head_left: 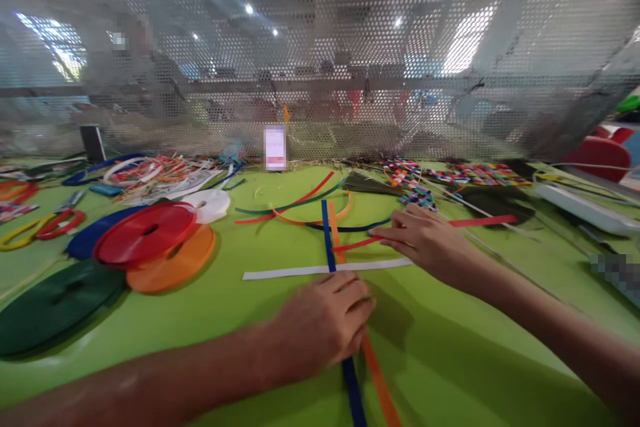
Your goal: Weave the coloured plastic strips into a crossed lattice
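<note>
Short of the desk's [225, 307] far edge, the right hand [425, 240] pinches the red strip [356, 245], likely light, pliable and slippery, best gripped flat near one end, while the left hand [325, 317], grip indeterminable, overlies the blue strip [354, 390].

A white strip [285, 272] is crossed by a blue strip [329, 237] and orange strip [379, 373]. Beyond it, a red strip [357, 245] is held.

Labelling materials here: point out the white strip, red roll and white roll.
White strip [300, 271]: head view, left stretch.
Red roll [150, 248]: head view, upper face.
White roll [213, 205]: head view, uncovered right side.
</note>
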`<state>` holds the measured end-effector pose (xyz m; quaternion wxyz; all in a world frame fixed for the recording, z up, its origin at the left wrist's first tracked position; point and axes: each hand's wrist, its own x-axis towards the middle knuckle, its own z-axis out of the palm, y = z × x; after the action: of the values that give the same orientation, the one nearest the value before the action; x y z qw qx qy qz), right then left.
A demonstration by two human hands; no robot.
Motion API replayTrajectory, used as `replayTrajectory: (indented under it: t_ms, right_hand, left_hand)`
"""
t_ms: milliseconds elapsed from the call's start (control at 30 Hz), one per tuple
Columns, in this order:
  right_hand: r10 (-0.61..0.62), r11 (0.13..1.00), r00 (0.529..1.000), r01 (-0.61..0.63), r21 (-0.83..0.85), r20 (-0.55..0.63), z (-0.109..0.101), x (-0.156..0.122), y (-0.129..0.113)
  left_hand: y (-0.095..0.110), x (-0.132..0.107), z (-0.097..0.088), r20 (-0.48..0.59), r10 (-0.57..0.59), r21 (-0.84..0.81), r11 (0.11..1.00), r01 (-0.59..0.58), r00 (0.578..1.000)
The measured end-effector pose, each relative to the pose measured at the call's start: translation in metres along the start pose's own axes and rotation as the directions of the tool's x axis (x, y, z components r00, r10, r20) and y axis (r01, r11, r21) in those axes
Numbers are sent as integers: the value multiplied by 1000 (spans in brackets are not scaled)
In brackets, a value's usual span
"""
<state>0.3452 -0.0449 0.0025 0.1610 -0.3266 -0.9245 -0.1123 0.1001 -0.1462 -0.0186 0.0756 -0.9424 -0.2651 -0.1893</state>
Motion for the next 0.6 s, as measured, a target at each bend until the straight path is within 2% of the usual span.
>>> replayTrajectory:
  t_ms: [133,200,300,500,600]
  right_hand:
    - [-68,998,995,68,4,-71,0,1,-1]
    - [-75,997,994,77,15,-81,0,1,-2]
    - [-63,997,994,66,34,-89,-1,0,-5]
    - [-29,999,996,32,29,-79,-5,0,-10]
    - [-18,1000,998,18,9,-62,-9,0,-10]
  left_hand:
    - [-5,-1,3,52,131,-153,981,-122,990]
    - [-6,-2,2,53,142,-188,974,-129,988]
    - [-5,-1,-1,51,75,-188,980,-64,996]
    - [-4,0,-4,39,-109,-83,990,112,993]
    - [-6,1,-4,-10,-169,-91,982,168,985]
